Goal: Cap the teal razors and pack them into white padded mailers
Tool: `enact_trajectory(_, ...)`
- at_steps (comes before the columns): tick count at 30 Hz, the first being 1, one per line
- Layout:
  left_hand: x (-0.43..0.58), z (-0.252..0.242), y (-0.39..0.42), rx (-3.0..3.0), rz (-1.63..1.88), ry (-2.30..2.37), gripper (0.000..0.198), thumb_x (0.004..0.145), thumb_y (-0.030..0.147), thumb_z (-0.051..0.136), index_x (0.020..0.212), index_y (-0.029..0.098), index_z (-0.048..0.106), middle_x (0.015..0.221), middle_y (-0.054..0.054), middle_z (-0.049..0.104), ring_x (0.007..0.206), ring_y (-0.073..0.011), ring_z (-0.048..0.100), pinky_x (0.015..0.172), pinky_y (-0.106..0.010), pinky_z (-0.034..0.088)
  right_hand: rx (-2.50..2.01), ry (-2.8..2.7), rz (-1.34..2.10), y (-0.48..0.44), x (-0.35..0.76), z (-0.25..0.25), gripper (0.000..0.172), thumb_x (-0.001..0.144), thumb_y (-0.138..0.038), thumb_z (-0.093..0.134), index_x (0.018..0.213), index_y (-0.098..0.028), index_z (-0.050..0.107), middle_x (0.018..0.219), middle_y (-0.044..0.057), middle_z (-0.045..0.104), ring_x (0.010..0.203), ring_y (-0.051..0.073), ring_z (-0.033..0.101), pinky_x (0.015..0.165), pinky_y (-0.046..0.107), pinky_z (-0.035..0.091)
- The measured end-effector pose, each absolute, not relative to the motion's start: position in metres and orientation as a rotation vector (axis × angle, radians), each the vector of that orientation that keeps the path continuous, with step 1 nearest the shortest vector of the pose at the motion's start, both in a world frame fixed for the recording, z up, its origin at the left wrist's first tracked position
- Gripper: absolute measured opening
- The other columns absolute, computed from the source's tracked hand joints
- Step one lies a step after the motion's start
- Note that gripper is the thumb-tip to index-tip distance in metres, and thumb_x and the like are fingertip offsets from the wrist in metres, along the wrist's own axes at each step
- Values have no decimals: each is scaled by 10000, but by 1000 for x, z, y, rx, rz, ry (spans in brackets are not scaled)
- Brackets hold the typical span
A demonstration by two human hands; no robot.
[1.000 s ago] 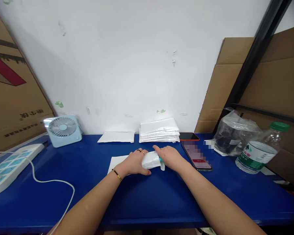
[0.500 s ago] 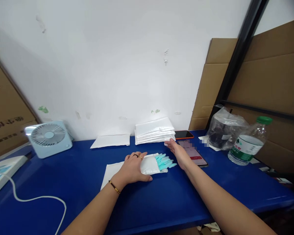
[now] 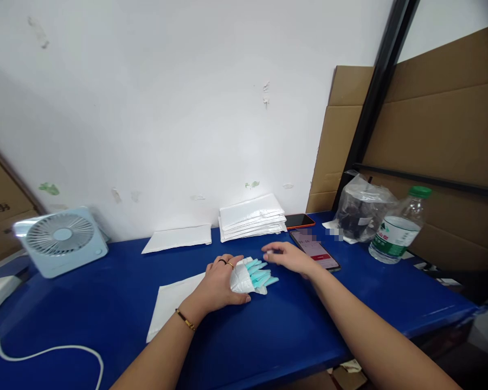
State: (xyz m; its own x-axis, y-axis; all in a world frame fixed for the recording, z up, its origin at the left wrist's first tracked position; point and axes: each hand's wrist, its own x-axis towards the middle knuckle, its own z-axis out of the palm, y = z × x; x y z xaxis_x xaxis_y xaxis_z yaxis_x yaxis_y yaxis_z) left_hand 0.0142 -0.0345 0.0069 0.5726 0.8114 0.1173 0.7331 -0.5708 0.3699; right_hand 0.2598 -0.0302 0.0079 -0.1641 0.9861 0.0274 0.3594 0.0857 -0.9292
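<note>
A white padded envelope [image 3: 174, 298] lies on the blue table, its mouth toward the right. Several thin light-blue pieces, resembling folded face masks [image 3: 261, 274], stick out of that mouth. My left hand [image 3: 222, 279] grips the envelope near its opening, thumb on the near edge and fingers over the far side, so the mouth bulges. Just right of the blue pieces hovers my right hand [image 3: 288, 257], its fingers loosely bent and apart, with nothing visibly held. A phone [image 3: 317, 252] with a lit screen lies beside it, partly behind the wrist.
Behind the hands are a stack of white envelopes [image 3: 252, 216] and a single envelope [image 3: 178, 238]. A second phone [image 3: 300, 221] lies by the stack. A light-blue fan [image 3: 61, 238] stands left; a bagged dark cup [image 3: 360, 211] and a water bottle [image 3: 398, 233] stand right.
My right hand has come closer to the blue pieces, its fingers more bent. The left hand now squeezes the envelope's mouth into a rounder bulge. The view has shifted slightly.
</note>
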Motion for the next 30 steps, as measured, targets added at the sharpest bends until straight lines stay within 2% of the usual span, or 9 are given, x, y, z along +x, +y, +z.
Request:
enact_trajectory(2,15,6,-34,2530,406,1273,941,521,620,668,1341,314,319,1265,-73,428,1171,-315,358,960,-438,282,-1367,-1822,1243,-33,268,10,603,524,-341,777,1082,-182,613,904,52,652,747,176,609,682,287,478)
enact_trajectory(4,15,5,-34,2526,389,1268,942,519,617,669,1341,319,316,1261,-73,427,1166,-316,360,953,-441,289,-1334,-1885,1304,-33,266,9,655,453,-258,802,1071,-167,602,817,20,640,653,140,592,605,250,476)
enact_trajectory(8,15,5,-33,2520,365,1265,937,534,616,662,1348,324,300,1259,-74,416,1166,-310,358,953,-438,289,-1279,-1856,1175,-27,256,2,474,520,-282,765,954,-145,633,713,5,621,648,132,580,600,236,476)
enact_trajectory(11,15,7,-33,2515,367,1250,940,541,603,667,1354,328,284,1266,-73,406,1163,-308,362,949,-441,290,-1359,-1849,1024,-24,257,1,484,553,-328,756,985,-145,640,740,27,634,689,150,589,617,241,469)
enact_trajectory(16,16,11,-34,2499,365,1178,936,543,558,693,1353,329,281,1277,-69,409,1165,-304,370,957,-443,288,-1286,-1875,1273,-28,264,5,409,627,-327,705,991,-149,652,736,30,662,695,159,612,654,256,475)
enact_trajectory(20,15,12,-34,2486,359,1146,990,515,544,719,1363,327,257,1299,-74,397,1187,-318,354,978,-460,263,-1347,-1836,1146,-24,265,2,381,584,-268,722,942,-151,663,726,20,661,664,145,604,615,236,469)
enact_trajectory(23,14,14,-35,2486,353,1132,1000,509,545,724,1365,325,254,1306,-78,393,1188,-320,357,981,-469,256,-1345,-1870,1115,-21,264,-2,294,540,-216,734,821,-148,680,663,3,639,597,120,573,551,212,447)
enact_trajectory(26,14,16,-36,2479,342,1136,1001,511,549,721,1366,328,251,1304,-78,395,1189,-320,359,980,-472,257,-1288,-1782,1175,-22,260,-1,229,561,-221,722,765,-137,661,596,-8,608,546,101,546,505,200,429)
enact_trajectory(30,15,15,-35,2488,336,1119,1008,510,549,723,1369,331,242,1308,-74,392,1194,-313,353,984,-470,254,-1212,-1641,1292,-25,250,2,216,606,-258,703,767,-124,649,607,7,618,554,98,559,500,192,433)
